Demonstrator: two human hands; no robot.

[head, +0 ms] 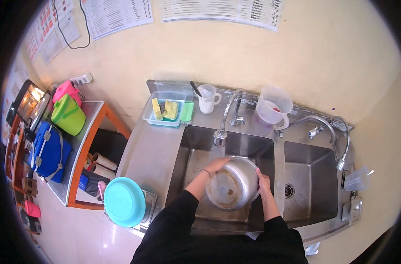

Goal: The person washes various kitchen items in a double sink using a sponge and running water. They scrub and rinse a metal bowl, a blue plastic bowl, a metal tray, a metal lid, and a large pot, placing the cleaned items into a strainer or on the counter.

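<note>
A round metal pot (233, 184) is tilted over the left sink basin (194, 165), its stained base facing me. My left hand (217, 165) holds its upper left side, and my right hand (263, 181) grips the rim on the right. Water runs from the flexible faucet (220, 138) just above my left hand, at the pot's far edge. The inside of the pot is turned away from view.
Behind the basin stand a plastic tub of sponges (166, 110), a green brush (187, 112), a white-filled measuring cup (207, 100) and a large plastic jug (272, 107). A second basin (311, 184) lies right. A turquoise basin (124, 202) sits at the counter's left front corner.
</note>
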